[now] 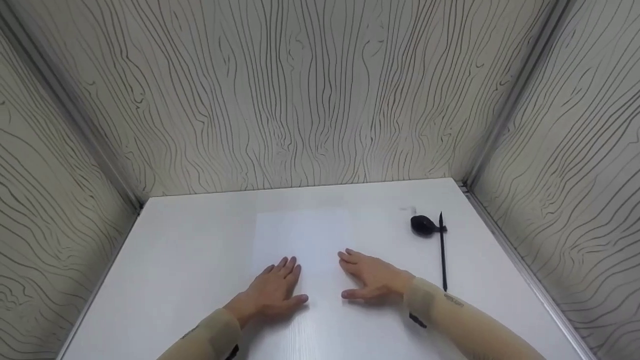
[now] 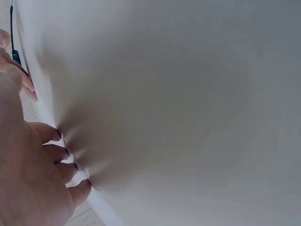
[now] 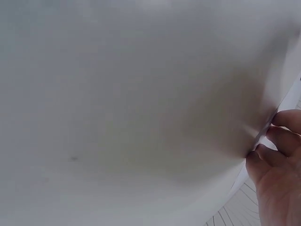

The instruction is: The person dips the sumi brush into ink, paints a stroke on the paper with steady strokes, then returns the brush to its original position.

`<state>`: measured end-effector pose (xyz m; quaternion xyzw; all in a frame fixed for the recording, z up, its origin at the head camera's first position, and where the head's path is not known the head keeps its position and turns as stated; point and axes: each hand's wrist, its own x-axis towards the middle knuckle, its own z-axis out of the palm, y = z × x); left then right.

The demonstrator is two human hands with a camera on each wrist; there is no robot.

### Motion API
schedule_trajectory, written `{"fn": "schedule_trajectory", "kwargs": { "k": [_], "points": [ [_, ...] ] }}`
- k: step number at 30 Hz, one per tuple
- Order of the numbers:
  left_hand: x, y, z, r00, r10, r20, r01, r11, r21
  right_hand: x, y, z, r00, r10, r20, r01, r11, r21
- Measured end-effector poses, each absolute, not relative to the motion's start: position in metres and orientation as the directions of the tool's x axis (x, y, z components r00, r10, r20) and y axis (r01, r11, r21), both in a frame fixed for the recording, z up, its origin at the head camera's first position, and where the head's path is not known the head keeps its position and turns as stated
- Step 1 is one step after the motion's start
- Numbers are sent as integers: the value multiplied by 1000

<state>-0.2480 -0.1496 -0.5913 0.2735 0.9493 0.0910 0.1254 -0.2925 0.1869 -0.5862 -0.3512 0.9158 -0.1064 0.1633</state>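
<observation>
A pale sheet that looks like paper [image 1: 302, 235] lies flat on the white table [image 1: 200, 235], its outline faint against the tabletop. My left hand [image 1: 274, 291] rests near the sheet's lower left part with fingers extended and thumb spread to the right. Across from it, my right hand [image 1: 372, 277] lies by the sheet's right side, fingers pointing left and thumb apart. Fingertips of the left hand [image 2: 40, 176] meet the white surface in the left wrist view. In the right wrist view, the right hand [image 3: 282, 169] likewise touches it. Neither hand holds anything.
Right of my right hand lie a black rounded thing with a narrow neck [image 1: 423, 226] and a slim black pointed stick [image 1: 443, 260] crossing that neck. Behind them is a small clear piece [image 1: 412, 210]. Wood-patterned panels [image 1: 310, 100] enclose the table's back and sides.
</observation>
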Motion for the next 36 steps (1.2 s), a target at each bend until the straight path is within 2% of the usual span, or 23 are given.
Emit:
{"fn": "schedule_trajectory", "kwargs": {
  "k": [23, 36],
  "points": [
    [-236, -149, -595, -745, 642, -180, 603, 764, 228, -274, 232, -582, -700, -692, -180, -611, 709, -350],
    [-227, -145, -590, -690, 695, -200, 649, 717, 253, -268, 254, -582, -707, -689, -161, -628, 715, -307]
  ]
}}
